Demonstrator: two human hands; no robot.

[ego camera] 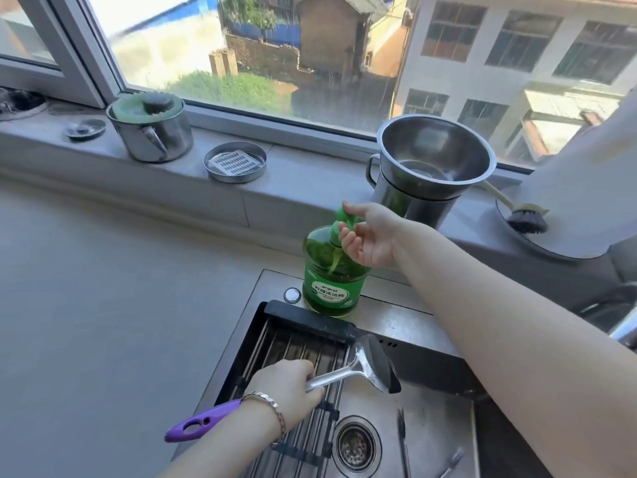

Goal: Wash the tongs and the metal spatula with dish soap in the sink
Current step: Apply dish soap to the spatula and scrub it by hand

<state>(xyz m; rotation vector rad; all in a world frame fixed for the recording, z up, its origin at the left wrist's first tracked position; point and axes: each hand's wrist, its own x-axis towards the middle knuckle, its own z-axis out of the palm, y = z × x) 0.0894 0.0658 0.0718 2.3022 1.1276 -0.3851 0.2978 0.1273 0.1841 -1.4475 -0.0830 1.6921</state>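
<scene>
The right hand (370,236) grips the pump head of the dish soap bottle (332,284), thumb on top and fingers curled beneath the spout. The bottle stands on the far rim of the sink (431,408).

The left hand (286,388) is wrapped round the shaft of the metal spatula (374,362). Its long axis runs from the purple handle at near left to the blade at far right. The blade hangs over the basin, nearer than the bottle and apart from it – not under the spout, so it likely has to rise towards the bottle before any soap lands on it.

The tongs (403,439) lie in the basin, right of the drain (356,446); a slatted rack (303,350) covers the left part. A grey surface (103,288) stretches left – beyond it, a windowsill (293,174) carries steel pots (434,167).
</scene>
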